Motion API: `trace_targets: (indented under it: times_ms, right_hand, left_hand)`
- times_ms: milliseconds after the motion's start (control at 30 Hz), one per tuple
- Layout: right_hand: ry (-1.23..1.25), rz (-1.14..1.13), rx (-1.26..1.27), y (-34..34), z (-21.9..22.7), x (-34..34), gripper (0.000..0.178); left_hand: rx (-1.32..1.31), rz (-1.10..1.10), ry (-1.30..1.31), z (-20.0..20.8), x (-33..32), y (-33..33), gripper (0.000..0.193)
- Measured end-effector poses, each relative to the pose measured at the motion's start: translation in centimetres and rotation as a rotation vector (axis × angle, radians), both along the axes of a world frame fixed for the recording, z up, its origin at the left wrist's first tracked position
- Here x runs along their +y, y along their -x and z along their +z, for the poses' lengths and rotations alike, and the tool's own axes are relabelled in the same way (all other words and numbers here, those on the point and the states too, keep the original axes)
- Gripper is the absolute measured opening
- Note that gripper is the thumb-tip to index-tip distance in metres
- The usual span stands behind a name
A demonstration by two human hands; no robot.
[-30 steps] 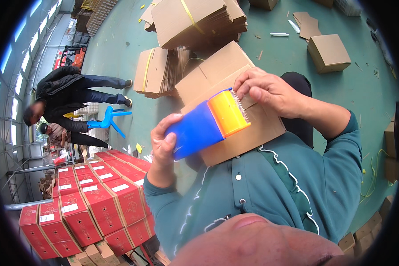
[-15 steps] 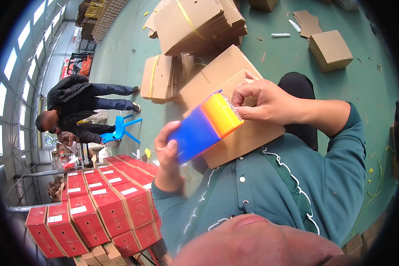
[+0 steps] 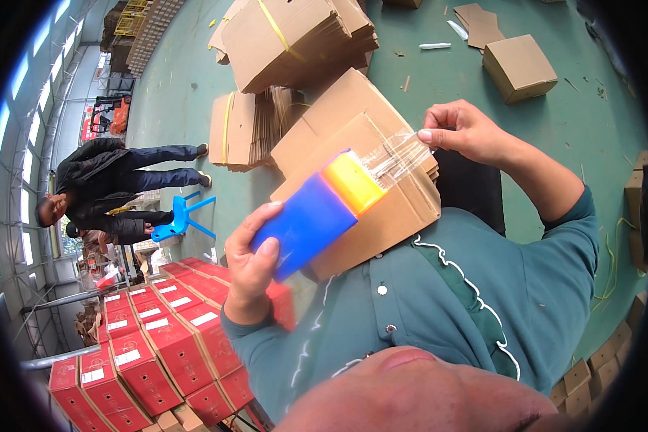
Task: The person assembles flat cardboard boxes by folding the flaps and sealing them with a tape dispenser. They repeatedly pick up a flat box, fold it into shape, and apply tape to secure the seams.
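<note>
A blue and yellow tape dispenser (image 3: 306, 219) is gripped in my left hand (image 3: 252, 248), its yellow end tilted up and to the right. From its toothed edge a strip of clear packing tape (image 3: 398, 156) stretches to my right hand (image 3: 464, 132), which pinches the free end between thumb and fingers. Below the tape and the dispenser lie flat cardboard sheets (image 3: 403, 216), stacked across my lap. Part of the stack is hidden behind the dispenser and my left hand.
Bundles of flattened cartons (image 3: 288, 43) tied with yellow straps stand ahead. A closed brown box (image 3: 520, 68) sits on the green floor at the far right. Red cartons (image 3: 151, 345) are piled at the left. Beyond them a person (image 3: 101, 180) stands beside a blue stool (image 3: 183, 219).
My right hand has moved away from the dispenser, to the right and farther off, drawing out a length of clear tape. My left hand and the dispenser have shifted slightly left.
</note>
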State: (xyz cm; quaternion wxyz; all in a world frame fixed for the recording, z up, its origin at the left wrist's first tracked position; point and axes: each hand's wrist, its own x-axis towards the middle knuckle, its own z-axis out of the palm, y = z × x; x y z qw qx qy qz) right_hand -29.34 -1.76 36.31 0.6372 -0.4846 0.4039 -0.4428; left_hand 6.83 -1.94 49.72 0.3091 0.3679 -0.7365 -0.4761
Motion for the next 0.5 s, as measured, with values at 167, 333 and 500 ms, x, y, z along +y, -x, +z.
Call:
trace_targets:
  times_ms: [167,333,500]
  right_hand:
    - [-0.026,-0.01,-0.114,0.6,-2.9,0.1,0.027]
    - [-0.044,-0.017,-0.205,0.6,-3.9,0.4,0.025]
    - [-0.18,0.101,-0.3,-3.2,-8.0,0.5,0.025]
  left_hand:
    - [-0.092,-0.017,-0.014,1.0,-0.4,2.0,0.044]
    - [-0.167,-0.048,0.007,1.4,-0.8,3.3,0.042]
    - [-0.204,-0.076,0.014,1.5,-0.6,3.9,0.042]
